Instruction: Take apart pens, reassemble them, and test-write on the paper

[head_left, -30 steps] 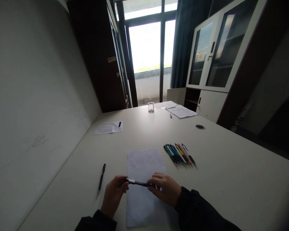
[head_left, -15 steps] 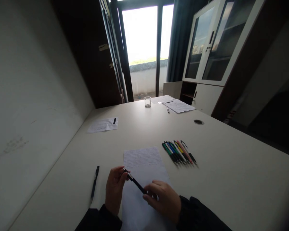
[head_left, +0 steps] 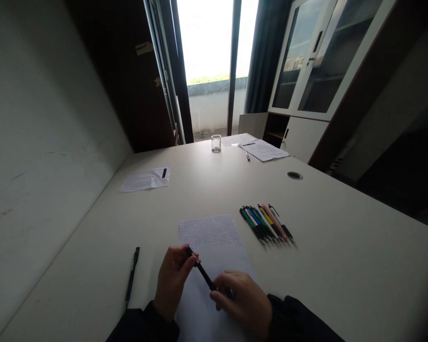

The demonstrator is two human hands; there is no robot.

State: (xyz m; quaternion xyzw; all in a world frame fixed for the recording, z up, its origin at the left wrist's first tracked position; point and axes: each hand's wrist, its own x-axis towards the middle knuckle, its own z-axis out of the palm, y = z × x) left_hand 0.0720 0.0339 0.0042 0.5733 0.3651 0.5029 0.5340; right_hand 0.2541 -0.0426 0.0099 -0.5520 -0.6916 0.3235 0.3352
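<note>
A black pen (head_left: pixel 205 274) is held at a slant in the air over the written page (head_left: pixel 223 254). The left hand (head_left: pixel 173 280) pinches its top end with thumb and fingers. The right hand (head_left: pixel 244 297) has its thumb and fingers closed around the low end. With both ends held, the pen can't swing or drop, and it is easy to turn. The page lies straight in front of the person, maybe so it is handy for writing.

To the right of the page, a bunch of pens (head_left: pixel 267 224) lies side by side, perhaps kept neat so each one is easy to pick. To the left of the page, one dark pen (head_left: pixel 131 278) lies alone, within easy reach. Far past the page stands a clear glass cup (head_left: pixel 216 144), out of the way of the arms.

Fingers hide both ends of the held pen, so I can't tell where its writing tip is. The words on the page are too small to read, and its bottom part is covered or cut off. The lone pen's low end meets the left sleeve (head_left: pixel 142 325) in view, so its tip is hard to see.
</note>
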